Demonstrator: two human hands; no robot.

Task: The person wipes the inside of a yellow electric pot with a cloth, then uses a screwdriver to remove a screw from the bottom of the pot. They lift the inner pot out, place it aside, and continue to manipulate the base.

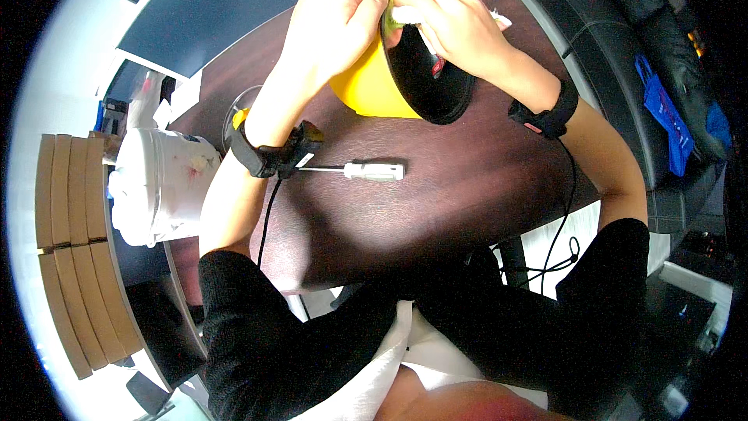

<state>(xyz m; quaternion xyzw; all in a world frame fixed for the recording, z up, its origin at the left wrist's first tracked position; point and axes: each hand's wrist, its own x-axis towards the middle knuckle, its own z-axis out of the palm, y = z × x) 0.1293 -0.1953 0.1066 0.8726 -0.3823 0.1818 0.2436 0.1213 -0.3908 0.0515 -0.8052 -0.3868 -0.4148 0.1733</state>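
A yellow rounded shell [374, 90] with a wide black open face is tilted toward the right over the table; its exact kind is not clear. My left hand [335, 27] is closed on its upper left edge, thumb near the rim. My right hand [460, 31] is closed on a crumpled white cloth or tissue [405, 14], pressed against the upper rim. A small red-and-white detail [437, 68] shows inside the black face, below my right fingers. On the table nearer to me lies a screwdriver [374, 171] with a pale handle, its shaft pointing to my left wrist.
The dark wooden table [374, 226] fills the middle. A white bucket [175, 183] stands at its left side, with stacked cardboard boxes [74, 249] beyond. A clear round item [241, 113] sits behind my left wrist. Black cables [573, 187] hang from both wristbands. A black sofa [615, 54] is at right.
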